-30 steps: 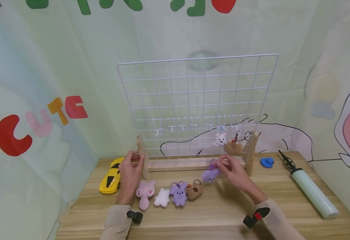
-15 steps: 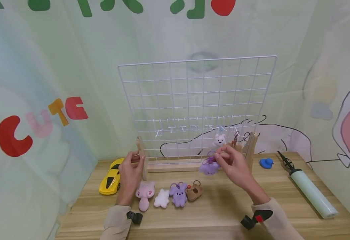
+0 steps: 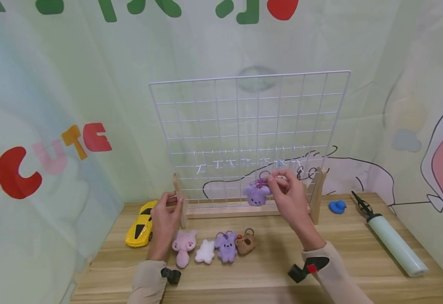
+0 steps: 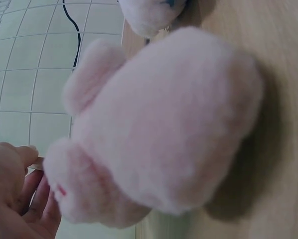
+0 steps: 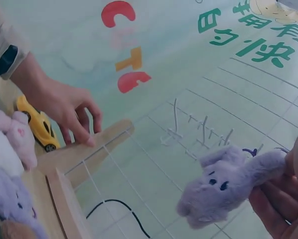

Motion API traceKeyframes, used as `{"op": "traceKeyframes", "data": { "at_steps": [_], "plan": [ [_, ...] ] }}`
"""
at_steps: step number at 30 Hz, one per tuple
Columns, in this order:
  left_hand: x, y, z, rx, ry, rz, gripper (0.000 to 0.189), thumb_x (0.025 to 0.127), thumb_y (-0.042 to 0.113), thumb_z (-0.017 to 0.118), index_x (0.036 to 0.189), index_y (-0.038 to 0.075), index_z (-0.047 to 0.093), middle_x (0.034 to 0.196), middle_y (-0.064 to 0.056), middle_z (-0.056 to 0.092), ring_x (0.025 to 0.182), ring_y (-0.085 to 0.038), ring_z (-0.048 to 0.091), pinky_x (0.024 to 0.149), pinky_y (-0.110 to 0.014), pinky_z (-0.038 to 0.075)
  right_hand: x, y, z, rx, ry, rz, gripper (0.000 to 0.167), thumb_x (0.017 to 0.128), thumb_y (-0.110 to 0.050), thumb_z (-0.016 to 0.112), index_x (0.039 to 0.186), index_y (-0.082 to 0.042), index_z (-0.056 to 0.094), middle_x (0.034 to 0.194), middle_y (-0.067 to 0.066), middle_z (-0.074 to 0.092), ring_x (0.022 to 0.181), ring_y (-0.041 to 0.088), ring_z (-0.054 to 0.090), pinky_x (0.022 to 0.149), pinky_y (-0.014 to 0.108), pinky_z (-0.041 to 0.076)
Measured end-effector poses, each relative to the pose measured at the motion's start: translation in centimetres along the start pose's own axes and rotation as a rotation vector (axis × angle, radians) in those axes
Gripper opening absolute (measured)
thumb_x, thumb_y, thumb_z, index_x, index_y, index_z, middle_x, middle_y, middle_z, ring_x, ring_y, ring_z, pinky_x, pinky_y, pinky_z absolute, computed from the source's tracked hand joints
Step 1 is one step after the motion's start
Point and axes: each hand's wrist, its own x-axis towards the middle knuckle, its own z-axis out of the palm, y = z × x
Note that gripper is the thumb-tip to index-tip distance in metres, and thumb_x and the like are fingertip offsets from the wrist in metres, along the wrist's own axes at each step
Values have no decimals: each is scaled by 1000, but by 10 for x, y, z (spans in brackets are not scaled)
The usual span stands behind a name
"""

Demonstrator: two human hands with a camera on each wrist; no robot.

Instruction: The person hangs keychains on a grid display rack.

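My right hand (image 3: 293, 200) pinches a purple plush keychain (image 3: 257, 196) near its ring, holding it in front of the white wire grid rack (image 3: 248, 116). In the right wrist view the keychain's face (image 5: 216, 185) points toward the camera, and my fingers meet one of its ears. My left hand (image 3: 165, 220) grips the rack's left wooden post (image 3: 176, 181) between thumb and fingers. A row of white hooks (image 3: 217, 162) sticks out of the grid. On its right side hangs a brown plush keychain, mostly hidden behind my right hand. A pink plush (image 4: 174, 119) fills the left wrist view.
On the table (image 3: 221, 289) lie a pink plush (image 3: 184, 247), a white plush (image 3: 205, 251), another purple plush (image 3: 227, 248) and a brown plush (image 3: 246, 243). A yellow toy car (image 3: 141, 226) is left; a blue rubber duck (image 3: 337, 206) and a hand pump (image 3: 398, 245) are right.
The right hand has lifted the purple plush keychain up and to the left, from near the rack's base to just below the hooks. The left hand stays on the post.
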Motion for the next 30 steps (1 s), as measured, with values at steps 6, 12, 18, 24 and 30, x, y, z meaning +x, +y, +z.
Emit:
{"op": "traceKeyframes", "data": {
  "at_steps": [6, 12, 18, 24, 30],
  "plan": [
    [0, -2, 0, 0, 11, 23, 31, 105, 23, 73, 130, 5, 69, 118, -19, 78, 106, -34, 79, 89, -49, 69, 6, -5, 15, 142, 108, 20, 16, 110, -20, 66, 113, -4, 65, 90, -2, 80, 53, 4, 35, 45, 20, 26],
    [1, -3, 2, -4, 16, 35, 31, 106, 23, 73, 130, 5, 69, 117, -19, 78, 104, -34, 80, 88, -49, 69, 5, -8, 26, 239, 217, 105, 17, 111, -21, 64, 114, -5, 65, 91, -13, 80, 53, -1, 41, 44, 19, 23],
    [0, -2, 2, -6, 15, 36, 30, 105, 22, 73, 129, 4, 68, 118, -19, 78, 105, -35, 80, 88, -50, 69, 8, -9, 32, 315, 272, 187, 20, 111, -24, 64, 118, -5, 64, 100, -8, 84, 91, 6, 81, 79, 15, 63],
    [0, 0, 3, -7, 2, 19, 31, 106, 23, 73, 131, 5, 68, 119, -20, 77, 107, -35, 79, 89, -50, 69, 14, -8, 34, 361, 293, 232, 17, 111, -20, 63, 118, -4, 62, 100, -5, 83, 93, 8, 81, 93, 29, 67],
    [0, 0, 1, -7, 9, 22, 31, 106, 23, 73, 130, 5, 68, 119, -19, 77, 107, -35, 79, 89, -50, 69, 20, -4, 38, 384, 282, 280, 16, 111, -19, 63, 118, -5, 62, 103, 2, 83, 90, 10, 80, 90, 31, 68]
  ]
}}
